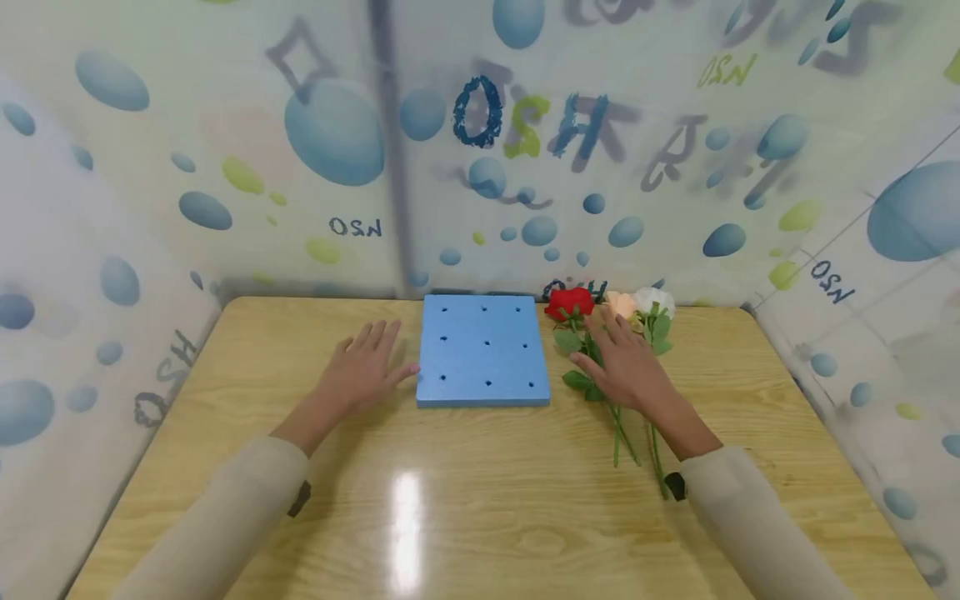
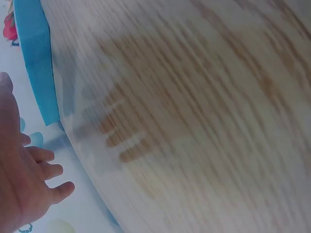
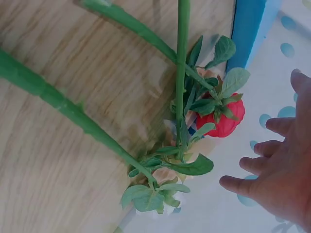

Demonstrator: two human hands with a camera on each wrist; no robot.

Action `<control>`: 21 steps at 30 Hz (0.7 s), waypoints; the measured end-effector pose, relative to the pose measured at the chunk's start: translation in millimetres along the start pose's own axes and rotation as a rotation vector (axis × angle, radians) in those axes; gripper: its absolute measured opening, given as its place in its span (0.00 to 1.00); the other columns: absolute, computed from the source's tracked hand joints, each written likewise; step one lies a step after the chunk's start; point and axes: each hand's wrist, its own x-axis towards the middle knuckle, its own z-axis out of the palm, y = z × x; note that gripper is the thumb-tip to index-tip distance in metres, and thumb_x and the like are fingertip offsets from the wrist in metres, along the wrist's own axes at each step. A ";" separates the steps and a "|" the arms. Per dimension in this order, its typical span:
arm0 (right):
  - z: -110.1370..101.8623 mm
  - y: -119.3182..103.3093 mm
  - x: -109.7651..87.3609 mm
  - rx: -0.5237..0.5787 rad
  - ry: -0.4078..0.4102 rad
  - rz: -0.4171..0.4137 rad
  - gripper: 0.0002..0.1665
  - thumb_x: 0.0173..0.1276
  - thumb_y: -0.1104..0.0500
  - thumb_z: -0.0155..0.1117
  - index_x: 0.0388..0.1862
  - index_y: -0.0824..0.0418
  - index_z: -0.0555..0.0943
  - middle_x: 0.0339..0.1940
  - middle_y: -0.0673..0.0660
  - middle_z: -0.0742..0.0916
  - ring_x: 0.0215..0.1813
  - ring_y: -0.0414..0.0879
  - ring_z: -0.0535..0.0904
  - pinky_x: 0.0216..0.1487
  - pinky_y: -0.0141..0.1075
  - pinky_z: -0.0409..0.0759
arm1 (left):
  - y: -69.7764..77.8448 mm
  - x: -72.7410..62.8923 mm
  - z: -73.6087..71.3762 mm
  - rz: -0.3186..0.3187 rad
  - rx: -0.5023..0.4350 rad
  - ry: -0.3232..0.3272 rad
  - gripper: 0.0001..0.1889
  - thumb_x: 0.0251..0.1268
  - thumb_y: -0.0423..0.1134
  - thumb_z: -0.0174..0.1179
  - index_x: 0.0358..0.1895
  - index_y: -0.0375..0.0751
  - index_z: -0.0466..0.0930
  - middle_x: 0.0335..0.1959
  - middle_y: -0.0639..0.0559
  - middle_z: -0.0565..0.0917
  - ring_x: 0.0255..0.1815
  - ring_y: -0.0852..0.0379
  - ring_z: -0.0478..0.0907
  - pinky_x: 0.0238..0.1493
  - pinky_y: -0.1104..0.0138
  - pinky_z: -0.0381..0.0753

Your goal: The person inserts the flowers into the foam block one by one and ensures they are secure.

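A blue foam-like board (image 1: 483, 354) with several small holes in rows lies near the table's back edge. My left hand (image 1: 362, 367) is just left of it, fingers spread, holding nothing; in the left wrist view that hand (image 2: 29, 179) hovers over the wood. My right hand (image 1: 628, 362) is held, fingers extended, above three artificial flowers: a red rose (image 1: 568, 303), a peach flower (image 1: 621, 307) and a white flower (image 1: 654, 302). Their green stems point toward me. In the right wrist view the right hand (image 3: 277, 160) stands apart from the red rose (image 3: 223, 116).
The wooden table (image 1: 480, 500) meets a patterned wall (image 1: 330, 242) at the back, with further printed panels on the left and right. Dark tabs show under both sleeve cuffs. Light glares off the table's front middle.
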 end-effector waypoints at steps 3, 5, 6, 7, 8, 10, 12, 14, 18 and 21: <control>-3.4 2.0 1.3 -0.002 0.001 0.005 0.45 0.75 0.34 0.41 0.79 0.62 0.51 0.79 0.69 0.49 0.77 0.68 0.46 0.71 0.65 0.51 | 1.3 0.0 -2.4 -0.008 -0.011 -0.004 0.46 0.70 0.69 0.38 0.78 0.37 0.42 0.76 0.33 0.52 0.76 0.33 0.49 0.68 0.35 0.54; -5.6 3.3 2.2 0.001 -0.007 0.009 0.46 0.75 0.34 0.41 0.79 0.63 0.51 0.79 0.69 0.49 0.77 0.69 0.45 0.72 0.64 0.50 | 2.1 0.4 -3.4 -0.008 -0.009 -0.004 0.46 0.70 0.69 0.38 0.78 0.37 0.42 0.76 0.33 0.52 0.75 0.33 0.50 0.68 0.35 0.54; -6.9 3.9 2.6 0.001 -0.011 0.011 0.46 0.75 0.34 0.42 0.79 0.63 0.51 0.79 0.69 0.49 0.77 0.69 0.45 0.72 0.64 0.50 | 2.5 0.6 -3.8 -0.007 -0.007 -0.003 0.46 0.70 0.69 0.38 0.78 0.37 0.43 0.76 0.33 0.52 0.75 0.33 0.50 0.68 0.35 0.54; -8.2 4.5 3.0 0.004 -0.019 0.012 0.46 0.75 0.34 0.41 0.79 0.63 0.50 0.79 0.69 0.49 0.77 0.69 0.45 0.72 0.64 0.51 | 2.8 0.9 -4.1 -0.007 -0.004 -0.002 0.46 0.70 0.69 0.38 0.78 0.37 0.43 0.76 0.33 0.53 0.75 0.33 0.51 0.68 0.35 0.54; -9.3 5.3 3.6 0.004 -0.025 0.013 0.47 0.75 0.34 0.41 0.79 0.63 0.50 0.79 0.69 0.48 0.77 0.69 0.45 0.72 0.64 0.51 | 3.2 1.1 -4.5 -0.007 -0.004 -0.001 0.46 0.70 0.69 0.38 0.78 0.37 0.43 0.76 0.33 0.53 0.75 0.33 0.51 0.68 0.35 0.54; -11.4 7.3 4.9 0.006 -0.036 0.016 0.47 0.75 0.34 0.41 0.79 0.64 0.49 0.79 0.69 0.48 0.77 0.69 0.44 0.71 0.64 0.53 | 3.8 1.8 -5.0 -0.013 -0.001 -0.001 0.46 0.70 0.69 0.37 0.78 0.37 0.44 0.76 0.33 0.54 0.75 0.33 0.52 0.67 0.34 0.55; -13.7 10.0 5.8 0.015 -0.049 0.025 0.47 0.75 0.34 0.41 0.79 0.64 0.48 0.79 0.69 0.48 0.77 0.69 0.44 0.70 0.64 0.55 | 4.3 2.2 -5.7 -0.024 -0.005 -0.010 0.46 0.71 0.69 0.37 0.78 0.36 0.43 0.76 0.32 0.54 0.74 0.33 0.53 0.67 0.35 0.56; -15.9 13.3 6.5 0.023 -0.063 0.050 0.48 0.75 0.33 0.40 0.79 0.63 0.47 0.79 0.70 0.48 0.77 0.70 0.44 0.68 0.66 0.56 | 5.1 2.8 -6.6 -0.041 -0.017 -0.018 0.46 0.71 0.69 0.36 0.77 0.36 0.44 0.75 0.32 0.55 0.74 0.32 0.54 0.66 0.35 0.58; -20.0 20.7 7.0 0.035 -0.094 0.118 0.49 0.74 0.31 0.38 0.79 0.63 0.46 0.79 0.71 0.48 0.76 0.71 0.46 0.65 0.70 0.56 | 5.9 5.4 -7.4 -0.078 -0.050 -0.017 0.45 0.72 0.67 0.36 0.77 0.34 0.43 0.75 0.32 0.55 0.73 0.32 0.56 0.64 0.34 0.60; -22.2 26.6 6.5 0.057 -0.123 0.165 0.50 0.74 0.31 0.38 0.79 0.64 0.46 0.78 0.72 0.48 0.75 0.72 0.47 0.65 0.70 0.57 | 6.4 7.8 -7.7 -0.095 -0.081 -0.008 0.45 0.72 0.67 0.37 0.77 0.34 0.43 0.75 0.32 0.55 0.72 0.32 0.56 0.63 0.33 0.61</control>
